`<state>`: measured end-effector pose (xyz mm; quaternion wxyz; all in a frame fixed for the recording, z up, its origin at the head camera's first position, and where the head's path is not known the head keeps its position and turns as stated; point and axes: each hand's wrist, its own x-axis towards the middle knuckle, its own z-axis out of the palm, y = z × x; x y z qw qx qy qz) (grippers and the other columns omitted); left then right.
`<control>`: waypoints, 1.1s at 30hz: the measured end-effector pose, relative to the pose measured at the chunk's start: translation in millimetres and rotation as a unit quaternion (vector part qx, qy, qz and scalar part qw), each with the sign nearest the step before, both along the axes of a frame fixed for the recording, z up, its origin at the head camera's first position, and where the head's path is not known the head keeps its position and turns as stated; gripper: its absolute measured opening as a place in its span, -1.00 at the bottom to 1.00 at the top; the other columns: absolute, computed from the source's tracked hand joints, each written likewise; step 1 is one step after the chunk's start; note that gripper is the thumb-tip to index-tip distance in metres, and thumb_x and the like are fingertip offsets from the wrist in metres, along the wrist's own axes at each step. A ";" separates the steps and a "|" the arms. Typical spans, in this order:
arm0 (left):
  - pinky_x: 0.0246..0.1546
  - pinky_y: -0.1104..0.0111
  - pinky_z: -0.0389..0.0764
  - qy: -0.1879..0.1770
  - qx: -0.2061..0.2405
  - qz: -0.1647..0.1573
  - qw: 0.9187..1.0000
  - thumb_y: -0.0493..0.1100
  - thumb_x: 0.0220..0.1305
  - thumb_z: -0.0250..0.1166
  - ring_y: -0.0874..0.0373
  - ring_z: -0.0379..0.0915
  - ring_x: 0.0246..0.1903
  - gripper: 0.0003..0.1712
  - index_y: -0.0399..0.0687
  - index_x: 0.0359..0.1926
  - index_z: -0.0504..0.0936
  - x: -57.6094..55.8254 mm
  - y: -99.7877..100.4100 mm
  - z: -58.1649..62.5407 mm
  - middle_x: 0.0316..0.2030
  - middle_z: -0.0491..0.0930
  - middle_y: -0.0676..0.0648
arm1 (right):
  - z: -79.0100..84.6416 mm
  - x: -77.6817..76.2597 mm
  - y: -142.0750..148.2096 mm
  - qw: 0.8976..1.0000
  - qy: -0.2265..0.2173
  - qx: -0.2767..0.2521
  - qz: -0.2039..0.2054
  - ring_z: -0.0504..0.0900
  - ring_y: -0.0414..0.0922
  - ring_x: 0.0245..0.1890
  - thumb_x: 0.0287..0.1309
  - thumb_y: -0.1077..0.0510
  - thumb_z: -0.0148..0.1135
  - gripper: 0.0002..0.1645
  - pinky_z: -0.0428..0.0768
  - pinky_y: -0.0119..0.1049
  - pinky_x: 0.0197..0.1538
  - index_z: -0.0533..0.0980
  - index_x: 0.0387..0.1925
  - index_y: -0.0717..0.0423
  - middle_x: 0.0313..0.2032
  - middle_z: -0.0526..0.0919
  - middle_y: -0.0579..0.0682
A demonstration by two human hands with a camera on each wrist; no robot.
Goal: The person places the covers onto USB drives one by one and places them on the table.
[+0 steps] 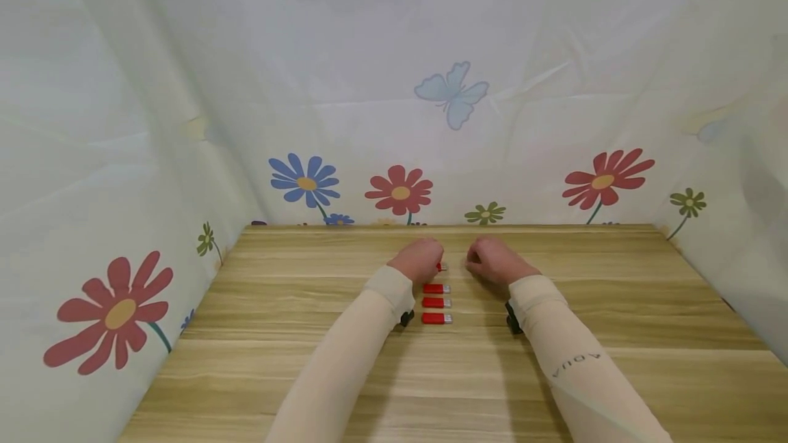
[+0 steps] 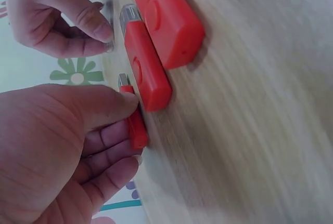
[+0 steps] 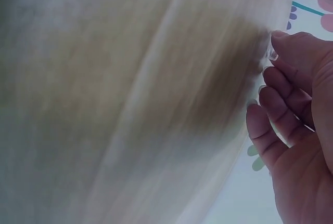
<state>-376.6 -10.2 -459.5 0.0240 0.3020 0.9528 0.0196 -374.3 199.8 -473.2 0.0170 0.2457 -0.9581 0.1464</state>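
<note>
My left hand [image 1: 420,260] pinches a red USB flash drive [image 2: 137,125] between thumb and fingers, low over the table at the far end of a row. Its bare metal plug points right, toward my right hand [image 1: 495,260]. That hand is a short gap away, thumb and forefinger brought together around a small clear cap [image 3: 272,55], mostly hidden by the fingertips. Nearer to me, several more red flash drives lie in a column: one drive [image 1: 436,288] just below the left hand, a middle drive [image 1: 436,303] and a nearest drive [image 1: 436,318]. Clear caps cover the plugs seen close up.
A wood-grain table [image 1: 277,306] lies under both arms. White sheeting [image 1: 345,53] printed with flowers and butterflies hangs behind it and along both sides. Dark straps [image 1: 514,318] sit at the wrists.
</note>
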 end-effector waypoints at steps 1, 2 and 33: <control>-0.10 0.38 0.60 -0.006 0.002 0.003 1.000 -0.18 0.40 0.33 0.12 0.49 -0.30 -0.94 -0.07 -0.21 0.66 -0.3 -0.7 0.3 -0.32 0.60 0.02 | 0.3 0.2 -0.5 1.000 -0.001 0.002 -0.001 0.59 -0.15 -0.37 0.30 0.13 0.33 -0.85 0.62 -0.15 -0.18 0.66 -0.34 0.14 -0.39 0.67 -0.04; -0.12 0.39 0.59 -0.012 0.004 0.006 1.000 -0.17 0.39 0.35 0.12 0.49 -0.31 -0.93 -0.06 -0.23 0.65 -0.9 -1.5 0.2 -0.34 0.59 0.02 | 0.6 0.4 -0.8 1.000 -0.003 0.003 -0.001 0.58 -0.16 -0.38 0.30 0.13 0.33 -0.85 0.61 -0.17 -0.20 0.66 -0.35 0.14 -0.40 0.67 -0.04; -0.29 0.43 0.53 -0.023 0.042 -0.004 0.999 -0.11 0.29 0.44 0.14 0.47 -0.39 -0.82 0.00 -0.34 0.59 -1.6 -21.8 5.0 -0.43 0.56 0.05 | 3.2 6.7 16.9 0.992 -0.020 -0.125 -0.028 0.62 -0.23 -0.44 0.06 0.17 0.42 -0.92 0.64 -0.26 -0.26 0.67 -0.43 0.10 -0.46 0.72 -0.11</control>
